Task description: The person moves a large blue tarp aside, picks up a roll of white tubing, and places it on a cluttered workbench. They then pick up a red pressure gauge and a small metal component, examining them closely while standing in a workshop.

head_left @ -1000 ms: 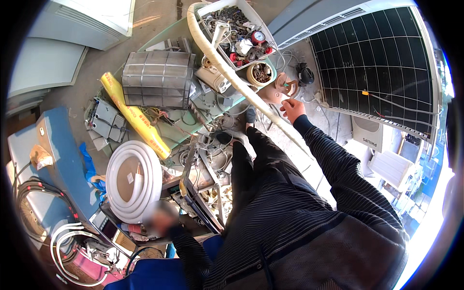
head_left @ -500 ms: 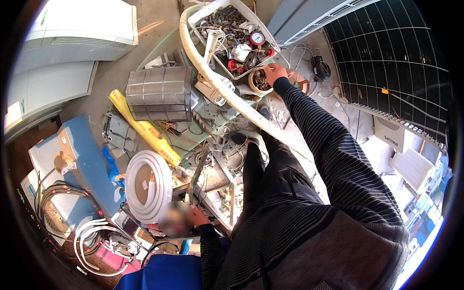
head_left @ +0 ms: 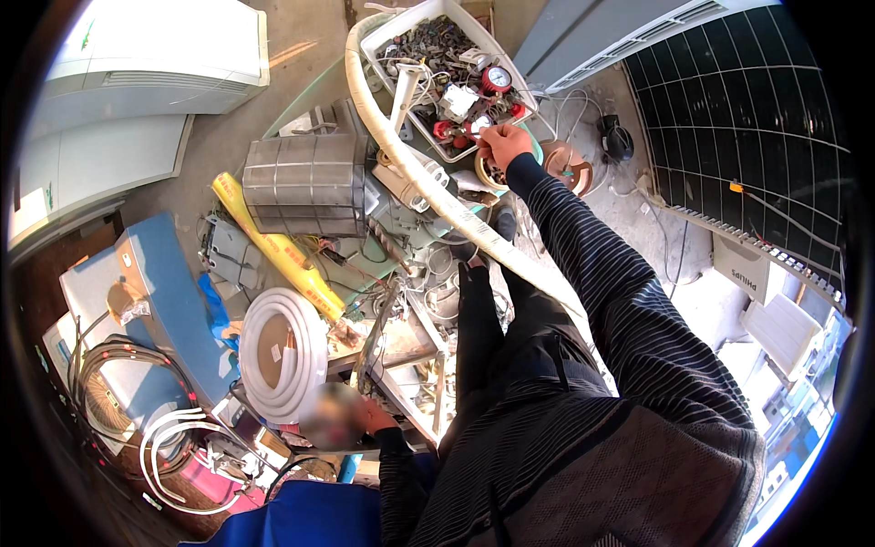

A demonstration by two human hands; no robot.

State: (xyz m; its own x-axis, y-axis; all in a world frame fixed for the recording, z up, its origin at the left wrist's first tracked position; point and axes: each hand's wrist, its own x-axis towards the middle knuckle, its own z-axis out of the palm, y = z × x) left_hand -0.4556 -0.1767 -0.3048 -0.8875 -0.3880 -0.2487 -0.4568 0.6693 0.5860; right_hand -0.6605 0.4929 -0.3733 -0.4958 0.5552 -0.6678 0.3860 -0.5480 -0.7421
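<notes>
On my left, the weak spot is what I can't see: a blurred patch (head_left: 333, 417) hides whatever my left hand (head_left: 375, 417) is at, just beside the white coiled pipe (head_left: 253, 374), so with a loose grip, I judge, something could slide off unnoticed. In the middle, the pale wrapped hose (head_left: 410, 167) arches alongside the left edge of the white bin (head_left: 407, 22) and runs down over my legs (head_left: 478, 319); a knee catching it could drag it into the bin and scatter the loose parts (head_left: 419, 46). On my right, a careless dip of my striped sleeve (head_left: 592, 246) could knock the small round tub (head_left: 483, 175) and spill it.

As for where things lie: my left fingers bend against the right side of the blur, and whether they clamp on anything I cannot tell. The tub sits right under my other hand, just outside the bin's near edge and partly covered by me. My right hand (head_left: 508, 149) is above that near edge, thumb and fingertips drawn together; whether a small piece is between them I can't make out. The red-rimmed gauge (head_left: 499, 78) lies farther in, by the bin's right edge, apart from my fingertips
</notes>
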